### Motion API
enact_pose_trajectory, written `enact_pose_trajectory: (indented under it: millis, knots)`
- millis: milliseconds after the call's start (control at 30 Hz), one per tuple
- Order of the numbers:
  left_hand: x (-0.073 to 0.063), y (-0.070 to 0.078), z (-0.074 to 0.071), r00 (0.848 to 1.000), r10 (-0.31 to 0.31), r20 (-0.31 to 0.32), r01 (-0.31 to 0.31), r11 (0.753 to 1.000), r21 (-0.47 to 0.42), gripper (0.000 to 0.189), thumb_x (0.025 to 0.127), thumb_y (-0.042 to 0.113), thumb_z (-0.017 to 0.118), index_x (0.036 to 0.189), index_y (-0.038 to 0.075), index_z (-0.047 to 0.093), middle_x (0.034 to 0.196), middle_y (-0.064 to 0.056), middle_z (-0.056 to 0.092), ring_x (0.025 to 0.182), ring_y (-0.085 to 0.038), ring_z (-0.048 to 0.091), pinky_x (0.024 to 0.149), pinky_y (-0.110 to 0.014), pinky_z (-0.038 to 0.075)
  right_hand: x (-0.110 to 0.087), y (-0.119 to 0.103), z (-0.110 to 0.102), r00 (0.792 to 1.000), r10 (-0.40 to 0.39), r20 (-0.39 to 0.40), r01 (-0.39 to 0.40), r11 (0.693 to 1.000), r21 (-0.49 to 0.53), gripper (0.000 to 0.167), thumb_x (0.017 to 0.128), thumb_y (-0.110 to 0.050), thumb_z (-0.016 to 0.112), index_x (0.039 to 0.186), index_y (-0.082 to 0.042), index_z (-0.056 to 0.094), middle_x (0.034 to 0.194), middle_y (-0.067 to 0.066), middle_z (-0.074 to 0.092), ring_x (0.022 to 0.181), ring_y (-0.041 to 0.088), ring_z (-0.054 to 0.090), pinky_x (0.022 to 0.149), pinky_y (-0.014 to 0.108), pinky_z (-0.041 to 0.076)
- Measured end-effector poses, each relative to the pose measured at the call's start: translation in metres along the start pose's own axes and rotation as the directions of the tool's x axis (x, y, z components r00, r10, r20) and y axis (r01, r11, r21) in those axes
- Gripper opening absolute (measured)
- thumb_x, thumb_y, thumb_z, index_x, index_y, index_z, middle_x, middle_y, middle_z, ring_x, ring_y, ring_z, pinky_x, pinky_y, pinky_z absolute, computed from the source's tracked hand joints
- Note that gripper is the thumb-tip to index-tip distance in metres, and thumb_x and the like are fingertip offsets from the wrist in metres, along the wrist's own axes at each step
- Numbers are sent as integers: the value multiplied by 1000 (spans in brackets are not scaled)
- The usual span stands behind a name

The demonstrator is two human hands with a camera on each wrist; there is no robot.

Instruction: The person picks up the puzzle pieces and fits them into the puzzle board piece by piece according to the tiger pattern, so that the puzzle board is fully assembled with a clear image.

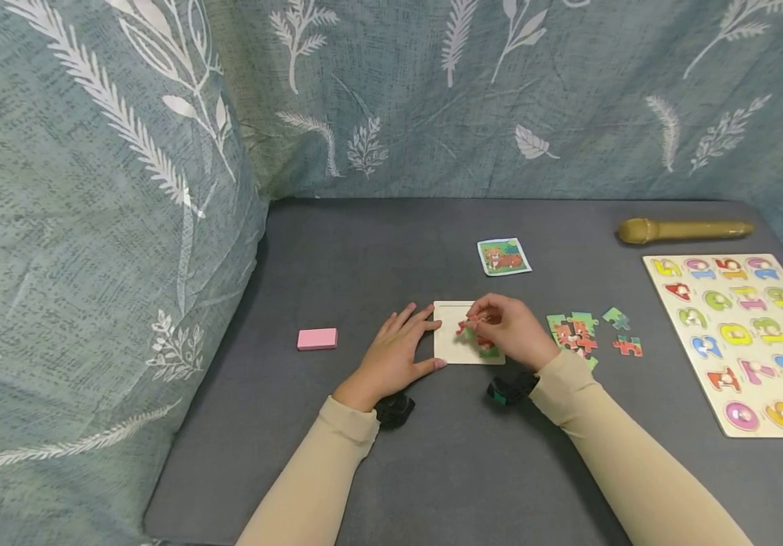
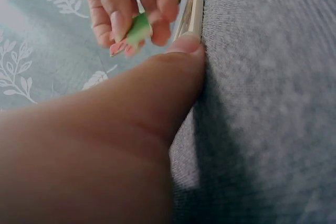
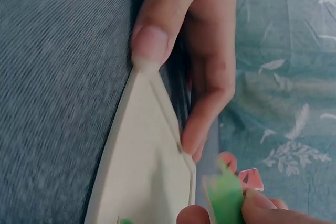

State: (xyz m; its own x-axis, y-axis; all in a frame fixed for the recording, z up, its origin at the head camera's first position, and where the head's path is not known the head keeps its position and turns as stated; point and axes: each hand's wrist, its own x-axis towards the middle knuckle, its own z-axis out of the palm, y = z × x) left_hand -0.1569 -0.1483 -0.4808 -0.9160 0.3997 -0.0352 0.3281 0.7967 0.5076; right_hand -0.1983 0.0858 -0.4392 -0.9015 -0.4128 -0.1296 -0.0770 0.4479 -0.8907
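Observation:
A pale wooden puzzle tray (image 1: 452, 347) lies on the table in front of the person. The left hand (image 1: 394, 350) rests at its left side with fairly straight, spread fingers; the thumb (image 3: 151, 45) touches one corner and the index finger the rim. Over the tray's right part, the right hand (image 1: 519, 332) pinches a green and red jigsaw piece (image 3: 226, 195) between thumb and fingers. In the left wrist view this piece (image 2: 139, 29) is tilted, above the tray. Some coloured pieces (image 1: 490, 352) lie in the tray's lower right, partly hidden by the right hand.
Right of the tray lie a cluster of joined or overlapping jigsaw pieces (image 1: 574, 334) and two loose ones, a green piece (image 1: 616, 318) and a red piece (image 1: 628, 346). Around them are a tiger picture card (image 1: 504, 258), a pink block (image 1: 317, 339), a number board (image 1: 739, 341) and a brown stick (image 1: 687, 230).

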Motion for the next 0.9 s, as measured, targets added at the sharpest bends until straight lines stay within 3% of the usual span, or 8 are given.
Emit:
enact_pose_trajectory:
  millis: [233, 367, 433, 533, 633, 767, 900]
  knots:
    - [1, 0, -1, 1000, -2, 1, 2, 1000, 8, 69, 98, 45, 74, 156, 16, 51, 171, -3, 30, 160, -28, 16, 129, -51, 11, -5, 2, 0, 999, -26, -18, 23, 991, -131, 6, 95, -9, 79, 94, -5, 74, 85, 4, 72, 70, 17, 67, 63, 30, 56]
    - [1, 1, -3, 1000, 7, -15, -7, 1000, 6, 68, 97, 43, 76, 155, 14, 52, 170, -4, 32, 159, -29, 18, 129, -51, 12, -9, 4, 7, 997, -72, -29, 62, 964, -260, 11, 91, -14, 84, 85, -10, 76, 77, -1, 68, 67, 14, 60, 60, 30, 50]
    - [0, 2, -4, 1000, 6, -13, -6, 1000, 9, 69, 97, 43, 75, 155, 15, 52, 170, -4, 31, 159, -29, 18, 129, -51, 11, -11, 5, 10, 991, -127, -43, 105, 932, -347, 12, 89, -17, 87, 85, -11, 77, 78, -2, 68, 68, 15, 57, 62, 32, 47]
    - [-1, 3, -3, 1000, 6, -10, -6, 1000, 8, 69, 98, 43, 75, 155, 15, 51, 170, -4, 31, 159, -29, 17, 129, -50, 11, -17, 3, 10, 965, -247, -91, 176, 861, -477, 11, 87, -15, 88, 90, -9, 79, 87, 2, 69, 75, 20, 56, 67, 37, 48]
    - [-1, 3, -1, 1000, 8, -10, -8, 1000, 7, 69, 98, 43, 75, 156, 15, 51, 170, -4, 31, 160, -28, 17, 129, -50, 11, -30, 2, 2, 928, -359, -95, 233, 761, -605, 13, 86, -9, 88, 97, -8, 81, 96, 5, 71, 84, 25, 60, 71, 42, 53]
    - [0, 2, 2, 1000, 16, -12, -16, 1000, -5, 69, 98, 42, 75, 156, 14, 51, 170, -5, 30, 160, -28, 16, 129, -50, 11, -52, 7, -3, 909, -414, 42, 320, 630, -708, 20, 86, -2, 85, 105, -6, 82, 111, 8, 76, 100, 28, 70, 82, 45, 60]
    - [0, 0, 1, 1000, 21, -19, -21, 1000, -12, 68, 98, 42, 74, 156, 14, 50, 171, -5, 29, 160, -28, 15, 129, -50, 10, -59, 11, -2, 894, -424, 146, 382, 550, -743, 32, 87, 0, 84, 118, -6, 79, 123, 11, 73, 109, 30, 71, 87, 46, 60]
